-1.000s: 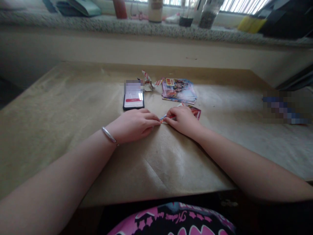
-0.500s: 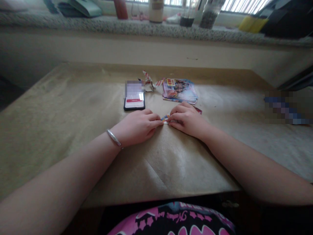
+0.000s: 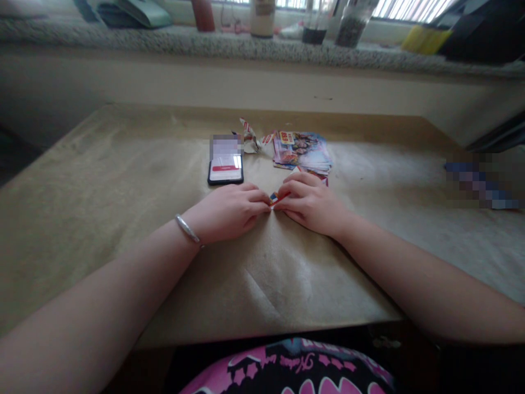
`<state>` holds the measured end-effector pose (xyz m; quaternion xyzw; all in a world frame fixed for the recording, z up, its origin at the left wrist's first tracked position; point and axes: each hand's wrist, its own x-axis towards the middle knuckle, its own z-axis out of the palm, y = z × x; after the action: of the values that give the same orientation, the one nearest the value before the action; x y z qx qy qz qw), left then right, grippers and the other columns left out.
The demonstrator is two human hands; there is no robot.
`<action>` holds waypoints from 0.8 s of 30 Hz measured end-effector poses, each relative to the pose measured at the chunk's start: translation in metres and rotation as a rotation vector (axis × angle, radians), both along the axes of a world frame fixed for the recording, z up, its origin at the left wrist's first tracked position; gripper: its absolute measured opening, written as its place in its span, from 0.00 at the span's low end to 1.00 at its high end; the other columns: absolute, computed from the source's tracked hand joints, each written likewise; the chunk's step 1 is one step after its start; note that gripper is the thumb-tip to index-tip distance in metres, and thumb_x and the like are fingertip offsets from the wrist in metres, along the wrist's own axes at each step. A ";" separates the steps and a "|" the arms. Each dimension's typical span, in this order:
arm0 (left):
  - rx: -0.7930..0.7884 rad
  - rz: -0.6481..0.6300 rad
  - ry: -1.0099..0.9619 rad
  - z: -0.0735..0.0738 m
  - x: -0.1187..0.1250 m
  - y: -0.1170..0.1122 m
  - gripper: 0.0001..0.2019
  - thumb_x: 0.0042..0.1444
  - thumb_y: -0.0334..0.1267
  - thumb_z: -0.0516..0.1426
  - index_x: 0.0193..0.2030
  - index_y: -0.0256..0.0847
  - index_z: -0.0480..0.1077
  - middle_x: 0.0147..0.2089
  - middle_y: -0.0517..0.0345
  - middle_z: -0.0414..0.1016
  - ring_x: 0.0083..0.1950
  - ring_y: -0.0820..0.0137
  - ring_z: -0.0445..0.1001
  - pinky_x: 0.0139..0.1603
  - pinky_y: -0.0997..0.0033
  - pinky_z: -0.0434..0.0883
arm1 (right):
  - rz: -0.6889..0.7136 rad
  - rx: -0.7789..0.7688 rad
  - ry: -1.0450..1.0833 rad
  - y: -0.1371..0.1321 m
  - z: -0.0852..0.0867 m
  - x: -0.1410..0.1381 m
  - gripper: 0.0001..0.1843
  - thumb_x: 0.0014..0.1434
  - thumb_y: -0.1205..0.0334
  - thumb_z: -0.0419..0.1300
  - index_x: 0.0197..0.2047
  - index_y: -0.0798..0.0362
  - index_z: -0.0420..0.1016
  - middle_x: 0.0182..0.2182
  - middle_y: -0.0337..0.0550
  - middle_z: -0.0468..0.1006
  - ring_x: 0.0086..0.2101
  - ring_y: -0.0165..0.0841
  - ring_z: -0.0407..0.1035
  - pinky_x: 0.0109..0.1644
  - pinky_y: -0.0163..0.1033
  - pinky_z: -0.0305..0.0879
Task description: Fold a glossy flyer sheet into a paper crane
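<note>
A small piece of printed paper (image 3: 274,198), blue, yellow, red and white, lies between my hands on the covered table. The fingertips of my left hand (image 3: 235,210) are closed on its left end; a silver bangle circles that wrist. My right hand (image 3: 307,200) pinches its right part, fingers bent and pressed down, hiding most of it. A red-and-white corner of it shows above the right knuckles. Just beyond my right hand is a stack of printed leaflets (image 3: 303,150). Past my left hand lies a phone (image 3: 225,169) with its screen lit.
A crumpled white-and-red paper (image 3: 253,143) sits between the phone and the leaflets. At the right edge of the table (image 3: 123,180) is a blurred bluish strip (image 3: 478,183). Bottles and jars (image 3: 262,19) stand on the speckled windowsill (image 3: 164,44) behind.
My right hand has moved slightly left, closer to my left hand. The paper under it has turned, with a corner now showing above the right knuckles.
</note>
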<state>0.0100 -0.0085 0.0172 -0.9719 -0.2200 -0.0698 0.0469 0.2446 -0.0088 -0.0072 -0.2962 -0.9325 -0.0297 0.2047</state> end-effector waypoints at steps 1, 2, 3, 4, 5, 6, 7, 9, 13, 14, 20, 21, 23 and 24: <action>-0.007 0.002 -0.005 0.000 0.000 0.000 0.15 0.60 0.30 0.51 0.50 0.40 0.75 0.50 0.54 0.78 0.51 0.65 0.73 0.53 0.66 0.71 | -0.006 -0.005 -0.024 -0.001 0.001 0.001 0.15 0.67 0.60 0.52 0.42 0.44 0.81 0.44 0.43 0.79 0.50 0.40 0.63 0.56 0.49 0.59; -0.013 0.004 -0.007 0.000 0.000 0.000 0.15 0.60 0.30 0.51 0.50 0.40 0.75 0.50 0.54 0.78 0.51 0.65 0.74 0.53 0.65 0.72 | -0.012 -0.010 -0.045 -0.001 0.001 0.001 0.15 0.67 0.60 0.52 0.43 0.44 0.81 0.44 0.42 0.80 0.50 0.40 0.63 0.56 0.49 0.59; -0.019 0.006 -0.004 0.001 0.000 0.000 0.15 0.60 0.30 0.51 0.50 0.40 0.75 0.50 0.53 0.78 0.51 0.64 0.74 0.53 0.65 0.72 | -0.015 -0.013 -0.063 -0.002 0.001 0.002 0.15 0.67 0.60 0.51 0.44 0.43 0.81 0.44 0.42 0.80 0.50 0.40 0.63 0.55 0.49 0.58; -0.025 0.007 -0.003 0.001 0.001 0.000 0.15 0.60 0.30 0.52 0.50 0.40 0.75 0.50 0.53 0.78 0.50 0.64 0.74 0.52 0.64 0.72 | -0.017 -0.013 -0.079 -0.002 0.001 0.002 0.15 0.68 0.59 0.51 0.45 0.43 0.80 0.43 0.41 0.80 0.49 0.40 0.63 0.54 0.49 0.57; -0.030 0.006 -0.003 0.001 0.001 0.000 0.15 0.60 0.30 0.52 0.50 0.40 0.75 0.50 0.53 0.78 0.50 0.64 0.74 0.52 0.64 0.72 | -0.018 -0.012 -0.092 -0.003 0.001 0.002 0.15 0.68 0.59 0.51 0.45 0.43 0.80 0.43 0.41 0.81 0.49 0.41 0.64 0.54 0.49 0.57; -0.035 0.005 -0.003 0.001 0.001 0.001 0.15 0.60 0.31 0.52 0.50 0.40 0.75 0.50 0.53 0.78 0.50 0.64 0.75 0.51 0.64 0.73 | -0.019 -0.011 -0.101 -0.003 0.001 0.003 0.16 0.68 0.59 0.50 0.46 0.43 0.80 0.43 0.41 0.81 0.48 0.40 0.64 0.53 0.48 0.57; -0.037 0.006 -0.004 0.001 0.001 0.001 0.15 0.60 0.31 0.52 0.51 0.40 0.75 0.50 0.53 0.78 0.50 0.64 0.75 0.51 0.64 0.73 | -0.021 -0.008 -0.107 -0.003 0.001 0.002 0.16 0.68 0.59 0.50 0.46 0.43 0.80 0.43 0.41 0.81 0.47 0.40 0.64 0.52 0.48 0.57; -0.039 0.008 -0.004 0.000 0.001 0.001 0.15 0.61 0.31 0.51 0.51 0.40 0.75 0.50 0.53 0.78 0.50 0.64 0.75 0.51 0.64 0.73 | -0.026 -0.003 -0.123 -0.004 0.001 0.002 0.16 0.68 0.60 0.50 0.47 0.43 0.79 0.43 0.42 0.81 0.46 0.40 0.64 0.51 0.46 0.57; -0.036 0.016 0.000 -0.002 0.000 0.002 0.15 0.61 0.31 0.51 0.51 0.40 0.75 0.50 0.53 0.78 0.50 0.64 0.74 0.52 0.64 0.73 | -0.021 0.039 -0.183 -0.004 0.004 0.001 0.15 0.67 0.63 0.51 0.48 0.45 0.79 0.43 0.43 0.80 0.45 0.39 0.64 0.49 0.45 0.56; -0.037 0.019 0.002 -0.002 0.000 0.002 0.15 0.61 0.32 0.51 0.50 0.40 0.75 0.50 0.53 0.78 0.50 0.64 0.75 0.51 0.63 0.73 | -0.016 0.052 -0.197 -0.004 0.005 0.001 0.15 0.67 0.63 0.52 0.49 0.46 0.78 0.43 0.43 0.80 0.44 0.39 0.64 0.48 0.45 0.56; -0.027 0.013 -0.003 0.000 0.001 0.000 0.15 0.61 0.31 0.51 0.50 0.40 0.75 0.49 0.53 0.78 0.49 0.64 0.75 0.51 0.64 0.73 | 0.000 0.108 -0.233 -0.004 0.007 0.004 0.14 0.66 0.62 0.53 0.49 0.46 0.78 0.41 0.43 0.79 0.42 0.38 0.66 0.46 0.43 0.57; -0.026 0.013 -0.004 0.000 0.001 0.000 0.15 0.61 0.31 0.51 0.49 0.40 0.75 0.49 0.53 0.78 0.49 0.64 0.75 0.50 0.64 0.73 | -0.003 0.109 -0.238 -0.004 0.007 0.005 0.14 0.66 0.63 0.53 0.48 0.46 0.78 0.41 0.43 0.79 0.42 0.38 0.66 0.46 0.43 0.57; -0.029 0.015 -0.007 -0.001 0.001 0.000 0.15 0.61 0.31 0.51 0.49 0.40 0.75 0.49 0.53 0.78 0.48 0.64 0.74 0.50 0.64 0.73 | -0.009 0.105 -0.244 -0.003 0.008 0.007 0.14 0.65 0.64 0.53 0.48 0.46 0.78 0.41 0.43 0.79 0.42 0.38 0.66 0.46 0.43 0.57; -0.034 0.017 -0.007 -0.001 0.001 0.000 0.15 0.61 0.31 0.51 0.49 0.40 0.75 0.49 0.52 0.78 0.49 0.64 0.74 0.50 0.63 0.73 | -0.009 0.102 -0.243 -0.003 0.008 0.008 0.14 0.65 0.64 0.53 0.48 0.47 0.78 0.42 0.43 0.79 0.42 0.38 0.67 0.46 0.43 0.57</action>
<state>0.0109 -0.0080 0.0162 -0.9704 -0.2294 -0.0689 0.0304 0.2527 -0.0117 0.0012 -0.2841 -0.9463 -0.1134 0.1050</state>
